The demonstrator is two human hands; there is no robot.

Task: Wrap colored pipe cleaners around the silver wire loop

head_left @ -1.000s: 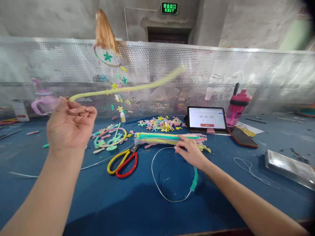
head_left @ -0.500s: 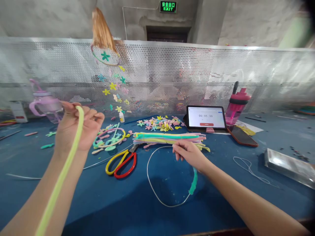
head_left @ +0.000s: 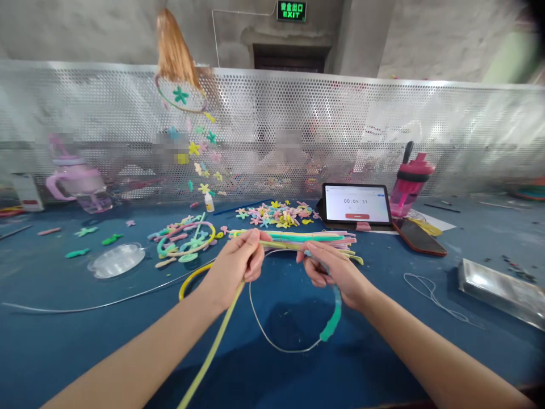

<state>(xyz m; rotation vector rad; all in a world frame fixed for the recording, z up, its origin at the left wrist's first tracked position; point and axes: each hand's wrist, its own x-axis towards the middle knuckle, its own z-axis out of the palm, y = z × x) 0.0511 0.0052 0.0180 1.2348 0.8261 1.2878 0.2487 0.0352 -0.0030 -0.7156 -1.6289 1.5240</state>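
Note:
My left hand (head_left: 240,261) pinches a long pale yellow pipe cleaner (head_left: 215,343), its tail hanging toward the near left. A short stretch of it runs taut across to my right hand (head_left: 332,270). Those right fingers are closed on a thin wire hoop (head_left: 266,336), at the point where the pipe cleaner meets it. Teal fuzzy wrapping (head_left: 331,325) covers the hoop's right side, and pale blue shows under my right fingers. Just behind both hands lies a bundle of pastel pipe cleaners (head_left: 293,236). Scissors with a yellow handle (head_left: 187,285) are mostly hidden by my left arm.
A wrapped ring with flower shapes (head_left: 204,245) lies left, near a clear plastic dish (head_left: 117,261). Behind are small pastel flowers (head_left: 276,215), a tablet timer (head_left: 356,201), and a pink bottle (head_left: 409,184). At right are a phone (head_left: 419,236) and a clear box (head_left: 502,292).
My left hand has come down and right from its raised position, bringing the pipe cleaner close to my right hand. The hoop has shifted slightly. The dish, previously behind my left arm, now shows.

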